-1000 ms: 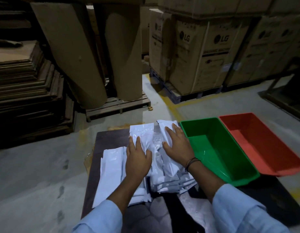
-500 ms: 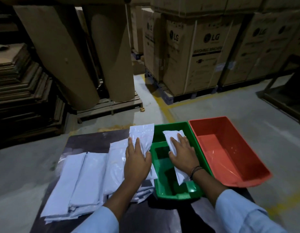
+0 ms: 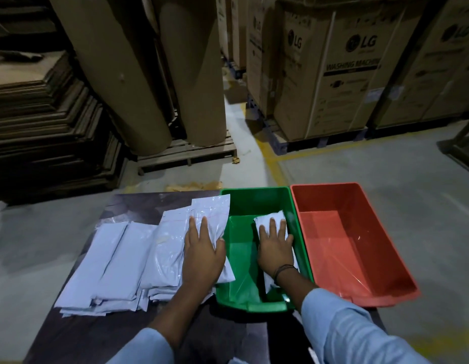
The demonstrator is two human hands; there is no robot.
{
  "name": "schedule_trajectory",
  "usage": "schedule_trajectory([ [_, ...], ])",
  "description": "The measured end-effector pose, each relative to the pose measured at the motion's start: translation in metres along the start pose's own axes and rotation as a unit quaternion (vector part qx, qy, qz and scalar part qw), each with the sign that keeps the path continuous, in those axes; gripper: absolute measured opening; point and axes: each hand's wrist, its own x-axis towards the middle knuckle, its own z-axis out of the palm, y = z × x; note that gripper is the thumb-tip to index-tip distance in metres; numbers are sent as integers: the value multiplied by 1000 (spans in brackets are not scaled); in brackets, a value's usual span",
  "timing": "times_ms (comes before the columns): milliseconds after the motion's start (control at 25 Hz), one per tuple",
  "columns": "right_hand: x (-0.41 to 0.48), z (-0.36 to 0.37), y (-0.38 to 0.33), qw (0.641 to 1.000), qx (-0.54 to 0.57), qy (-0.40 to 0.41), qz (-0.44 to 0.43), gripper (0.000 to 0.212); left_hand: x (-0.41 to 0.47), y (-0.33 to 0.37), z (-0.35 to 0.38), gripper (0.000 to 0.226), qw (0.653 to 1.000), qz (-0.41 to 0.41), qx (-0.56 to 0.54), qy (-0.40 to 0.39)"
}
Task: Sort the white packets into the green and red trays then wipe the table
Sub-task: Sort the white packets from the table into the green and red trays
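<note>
While the red tray (image 3: 385, 292) at about three o'clock on the table (image 3: 102, 337) holds nothing that can be seen, the green tray (image 3: 241, 258) just left of it, touching along its long rim, has one white packet (image 3: 270, 220) inside. So the sorting looks barely begun: one packet placed, the red tray not yet served, and the wiping not started; no cloth is in view.

The right hand (image 3: 274, 248) lies flat on that packet, fingers spread and palm down, pressing it toward the tray floor rather than gripping it. The left hand (image 3: 201, 254) rests open in the same manner on the top packet (image 3: 209, 214) of the pile (image 3: 118, 266), which sits at about nine o'clock from the green tray. That top packet leans against, and partly over, the tray's left rim. Whether the thumb is hooked under its edge cannot be told.

The packets are long, flat pouches of glossy white plastic, creased and faintly reflective. The top one shows thin red lines or print near its far end, too small to read. The others fan out in overlapping layers toward eight o'clock, several deep, their number uncertain. They look light and slippery, likely to slide over each other if pushed.
</note>
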Motion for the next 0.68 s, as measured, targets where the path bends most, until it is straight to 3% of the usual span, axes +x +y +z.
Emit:
schedule_trajectory([
  [240, -2, -4, 1, 999, 20, 24, -17, 60, 6, 8, 5, 70, 1000, 22, 11, 2],
  [360, -14, -27, 10, 987, 59, 141, -48, 51, 5, 15, 14, 71, 999, 37, 13, 0],
  [480, -21, -47, 33, 969, 81, 233, -25, 48, 0, 31, 27, 71, 997, 68, 34, -4],
  [680, -22, -34, 71, 983, 83, 163, -4, 61, -4, 51, 64, 76, 988, 74, 122, -63],
])
